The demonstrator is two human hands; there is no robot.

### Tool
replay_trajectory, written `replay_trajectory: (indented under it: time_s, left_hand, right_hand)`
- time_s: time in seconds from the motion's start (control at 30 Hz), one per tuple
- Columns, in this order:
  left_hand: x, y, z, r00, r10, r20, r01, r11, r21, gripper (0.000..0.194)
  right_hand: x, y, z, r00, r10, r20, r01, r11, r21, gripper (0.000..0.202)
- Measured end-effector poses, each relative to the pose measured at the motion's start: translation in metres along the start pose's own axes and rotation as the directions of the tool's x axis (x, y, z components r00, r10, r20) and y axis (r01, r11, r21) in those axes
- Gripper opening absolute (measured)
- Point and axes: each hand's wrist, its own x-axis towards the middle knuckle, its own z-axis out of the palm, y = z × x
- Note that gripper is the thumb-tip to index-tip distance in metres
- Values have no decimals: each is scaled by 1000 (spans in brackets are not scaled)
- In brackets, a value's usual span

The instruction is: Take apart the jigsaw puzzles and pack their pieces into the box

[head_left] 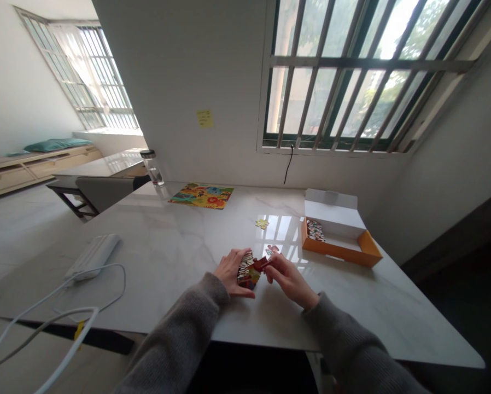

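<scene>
Grey sleeves (183,323) reach in over the pale, glossy worktop (175,241), and both hands meet near its front edge. The left hand (228,273) is around a stack of puzzle pieces (247,272), its thumb apart from the other fingers and the stack between them. The right hand (288,278) has its fingers drawn together, pinching a dark red piece (262,265) at the right side of the stack. Off to the left, a white cable (124,279) loops beside a long white device (93,257) lying on the worktop.

Just beyond the right hand lies a pinkish piece (272,250), and farther back a yellow-green piece (262,224). To the right sits an orange box (344,251), its white lid (331,208) open at the back; more puzzle pieces stand packed in its left end. Near the wall, a colourful picture sheet (204,196) lies flat, with a clear bottle (153,168) upright to its left.

A yellow note (205,119) is stuck to the wall, left of a barred window (352,82). Farthest left, a teal cushion (57,145) rests on a low wooden cabinet (36,167).
</scene>
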Motion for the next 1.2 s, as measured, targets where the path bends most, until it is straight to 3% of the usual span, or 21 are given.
replay_trajectory:
  time_s: [0.07, 0.2, 0.37, 0.47, 0.57, 0.67, 0.73, 0.83, 0.93, 1.0, 1.1, 1.2]
  left_hand:
    - [-1, -2, 0, 1000, -10, 6, 10, 1000, -23, 130]
    - [-6, -7, -1, 1000, 13, -20, -15, 995, -103, 129]
    - [-9, -11, 0, 996, 39, -74, -51, 987, -155, 114]
    - [-8, -10, 2, 995, 37, -91, -51, 987, -155, 105]
    - [-6, -8, 3, 993, 13, -120, -31, 989, -145, 99]
    - [-5, -6, 3, 993, 30, -111, -41, 994, -101, 96]
    - [-5, -3, 3, 995, 39, -90, -45, 998, -55, 96]
    - [-4, 6, 2, 997, 7, -74, -6, 1000, 14, 97]
    - [-1, 15, 1, 998, -14, -67, 17, 999, 39, 98]
    - [0, 19, 1, 998, -13, -66, 15, 999, 38, 97]
    - [0, 20, 0, 998, -7, -68, 9, 1000, 26, 95]
    - [-2, 15, 0, 999, -7, -51, 8, 1000, 8, 99]
  right_hand:
    - [-3, 5, 3, 998, -1, 65, 3, 999, -38, 24]
    - [-5, 16, 7, 996, -56, 72, 79, 926, -368, 20]
    - [-5, 23, 14, 969, -153, 192, 245, 619, -746, 18]
    - [-5, 22, 15, 963, -153, 224, 271, 498, -824, 22]
    - [-1, 20, 8, 979, -143, 144, 201, 580, -790, 20]
    - [6, 21, -9, 981, -185, -55, 81, 655, -751, 17]
    - [11, 26, -21, 954, -206, -216, -43, 623, -781, 18]
    - [17, 35, -33, 929, -126, -348, -249, 484, -839, 24]
    - [20, 41, -34, 929, -27, -368, -332, 376, -865, 33]
    - [22, 42, -33, 934, 28, -356, -340, 380, -860, 32]
    - [23, 42, -34, 935, 88, -342, -344, 448, -825, 28]
    - [22, 44, -38, 941, 95, -323, -315, 590, -744, 28]
